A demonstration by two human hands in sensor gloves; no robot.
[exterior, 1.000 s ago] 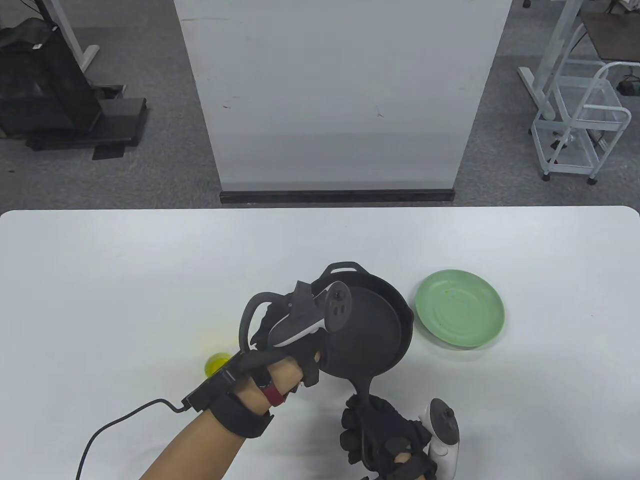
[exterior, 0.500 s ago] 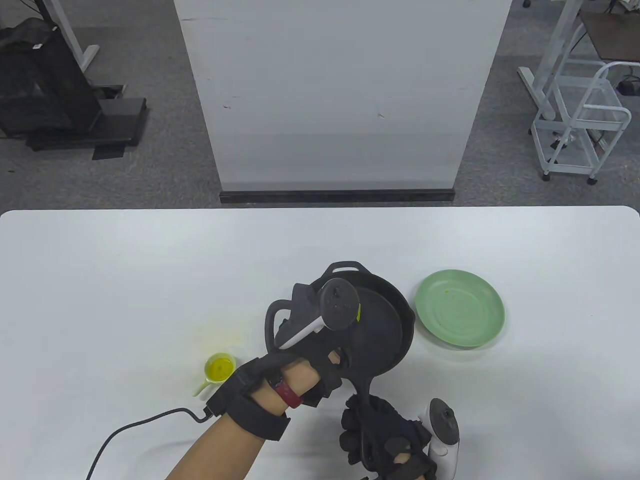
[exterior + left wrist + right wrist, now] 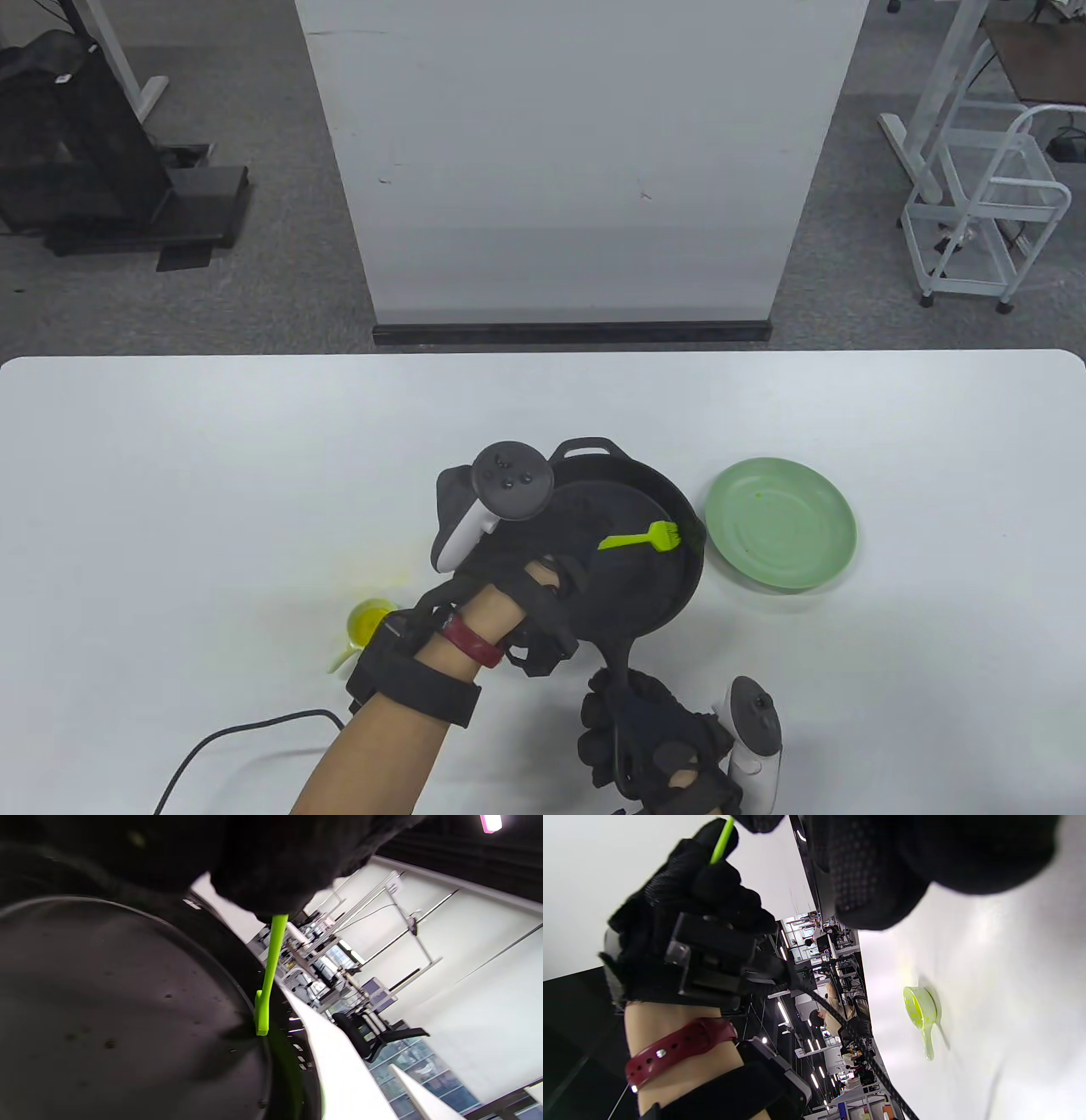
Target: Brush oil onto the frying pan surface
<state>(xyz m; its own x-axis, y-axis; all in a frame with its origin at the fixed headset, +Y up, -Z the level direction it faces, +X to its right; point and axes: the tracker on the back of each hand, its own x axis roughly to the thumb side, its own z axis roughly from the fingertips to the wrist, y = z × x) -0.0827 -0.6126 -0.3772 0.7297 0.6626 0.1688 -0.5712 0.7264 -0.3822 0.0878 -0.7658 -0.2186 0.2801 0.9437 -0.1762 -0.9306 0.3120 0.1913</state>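
A black cast-iron frying pan (image 3: 645, 586) sits mid-table, its handle pointing toward the near edge. My right hand (image 3: 653, 747) grips that handle. My left hand (image 3: 526, 594) holds a lime-green silicone brush (image 3: 640, 537) by its handle; the bristles rest on the pan's right inner side. In the left wrist view the brush (image 3: 266, 984) reaches down from my fingers to the pan floor (image 3: 106, 1018) beside the rim. A small green cup of yellow oil (image 3: 366, 626) stands left of my left wrist, also seen as a cup (image 3: 921, 1010) in the right wrist view.
A pale green plate (image 3: 780, 522) lies right of the pan, close to its rim. A black cable (image 3: 221, 739) trails from my left wrist across the near-left table. A yellowish oil smear (image 3: 373, 567) marks the table above the cup.
My left hand has moved from the oil cup to the right over the pan and turned, so the brush now shows with its bristles on the pan's right side. The right hand kept still.
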